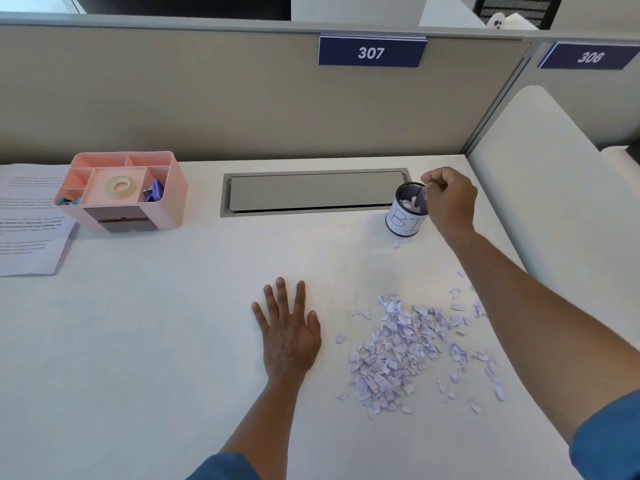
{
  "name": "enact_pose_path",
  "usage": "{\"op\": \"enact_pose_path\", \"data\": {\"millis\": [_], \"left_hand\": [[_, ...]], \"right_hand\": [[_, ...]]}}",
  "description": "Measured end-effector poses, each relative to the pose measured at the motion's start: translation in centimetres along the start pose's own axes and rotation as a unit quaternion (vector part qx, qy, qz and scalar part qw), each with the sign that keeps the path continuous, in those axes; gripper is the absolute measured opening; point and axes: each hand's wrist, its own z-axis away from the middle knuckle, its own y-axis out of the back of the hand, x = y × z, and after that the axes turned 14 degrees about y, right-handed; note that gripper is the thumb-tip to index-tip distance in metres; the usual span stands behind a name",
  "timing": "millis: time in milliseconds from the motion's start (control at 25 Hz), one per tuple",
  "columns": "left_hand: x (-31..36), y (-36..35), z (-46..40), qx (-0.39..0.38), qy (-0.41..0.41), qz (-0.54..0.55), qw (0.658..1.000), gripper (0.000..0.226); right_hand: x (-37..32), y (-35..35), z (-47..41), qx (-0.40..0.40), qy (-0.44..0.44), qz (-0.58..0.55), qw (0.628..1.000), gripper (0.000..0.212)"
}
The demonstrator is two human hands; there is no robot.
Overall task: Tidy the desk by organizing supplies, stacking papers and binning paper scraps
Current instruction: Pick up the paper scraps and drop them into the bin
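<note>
The table (138,341) carries everything here. A stack of papers (31,220) lies at its left edge and a pink organizer (166,202) stands just beside it, near the back. In the organizer are a tape roll (119,185) and some clips (154,192), so the supplies and papers look settled; binning the scraps is the step in hand.

The scraps (398,355) lie in a loose heap toward the front right of the table, with stray bits scattered out toward the right edge. The bin (407,211), a small mesh cup with a paper label, stands near the back right corner, well apart from the heap. A few scraps already lie inside it, and one or two have dropped on the table just at its foot.

The right hand (450,199) hovers at the bin's rim with fingers curled and pinched together. It seems to be letting a pinch of scraps go, though whether any are still between the fingertips is too small to tell. The left hand (287,330) lies flat on the table, fingers spread, just left of the heap and holding nothing.

To do this well, I would release right over the mouth and low, since the opening is narrow and bits spill. Bringing the bin beside the heap would shorten each trip. The flat left hand could sweep the strays into one mound, so each pinch carries more.
</note>
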Motion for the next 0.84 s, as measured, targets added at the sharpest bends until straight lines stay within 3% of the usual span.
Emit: {"op": "enact_pose_path", "data": {"millis": [120, 200, 280, 360, 600, 840], "left_hand": [[0.1, 0.1, 0.1, -0.001, -0.002, 0.002, 1.0, 0.065], [-0.1, 0.2, 0.0, 0.001, -0.005, -0.003, 1.0, 0.065], [0.0, 0.1, -0.2, 0.001, -0.009, -0.002, 1.0, 0.065], [-0.1, -0.1, -0.1, 0.0, -0.013, -0.003, 1.0, 0.064], [-0.4, 0.0, 0.3, -0.012, -0.022, -0.013, 1.0, 0.064], [0.0, -0.3, 2.3, -0.009, 0.002, -0.004, 1.0, 0.065]], "right_hand": [[-1.2, -0.3, 5.1, -0.044, 0.037, -0.032, 0.998, 0.023], [-0.7, -0.8, 9.2, -0.156, 0.038, -0.008, 0.987, 0.02], [0.8, -0.9, 12.9, -0.29, 0.025, 0.081, 0.953, 0.027], [1.9, -0.4, 15.7, -0.367, 0.003, 0.159, 0.917, 0.039], [0.4, -1.5, 19.8, -0.404, 0.005, 0.171, 0.899, 0.045], [-2.3, -4.9, 22.7, -0.421, 0.08, 0.2, 0.881, 0.052]]}}
